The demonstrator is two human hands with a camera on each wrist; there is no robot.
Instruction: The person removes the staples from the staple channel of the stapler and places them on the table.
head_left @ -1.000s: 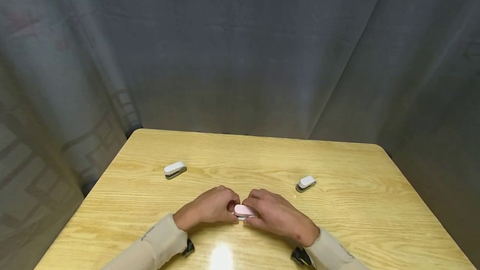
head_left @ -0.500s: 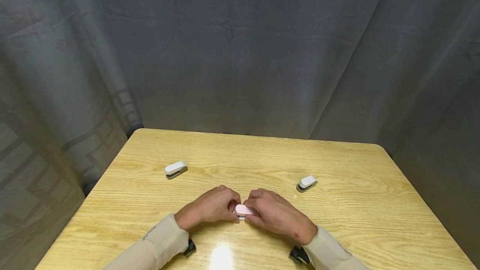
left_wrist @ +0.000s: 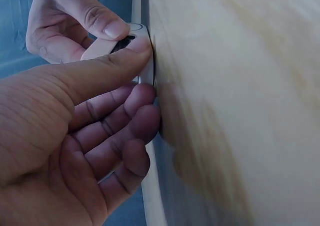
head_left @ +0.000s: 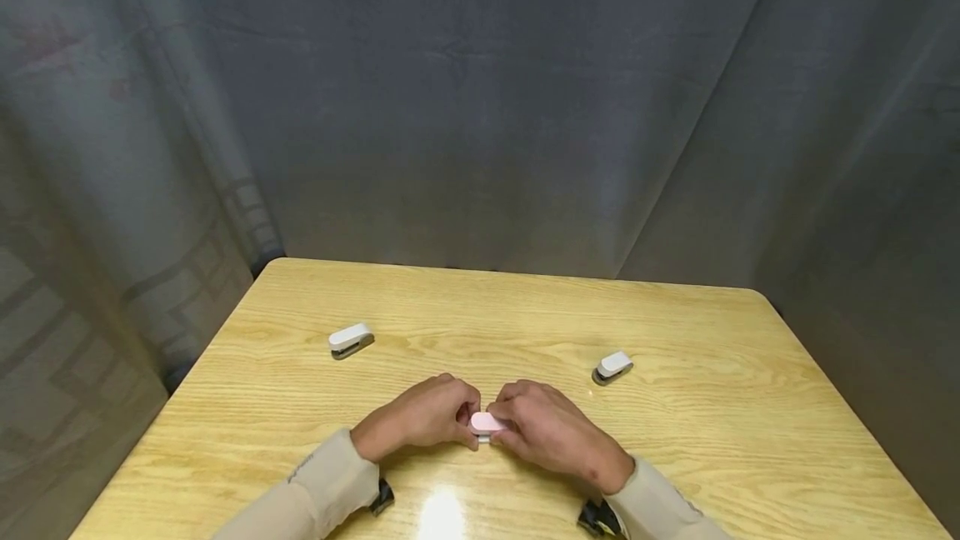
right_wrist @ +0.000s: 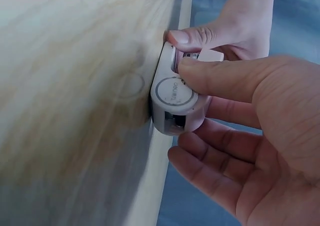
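A small pink stapler (head_left: pixel 485 422) lies on the wooden table (head_left: pixel 690 440) near the front middle, held from both ends. My left hand (head_left: pixel 463 420) pinches its left end; the left wrist view shows the thumb (left_wrist: pixel 107 68) on top and curled fingers beside the stapler (left_wrist: pixel 146 70). My right hand (head_left: pixel 508 425) grips the right end. In the right wrist view its thumb (right_wrist: pixel 215 75) presses the top of the stapler (right_wrist: pixel 174 94), with fingers curled beneath. Most of the stapler is hidden by the hands in the head view.
Two white staplers lie farther back, one at the left (head_left: pixel 350 340) and one at the right (head_left: pixel 612 367). Grey curtains (head_left: pixel 480 107) hang behind and beside the table. The table's edges are close on the left and right.
The right hand has slid slightly left, covering more of the pink stapler. The left hand and the two white staplers stay where they were.
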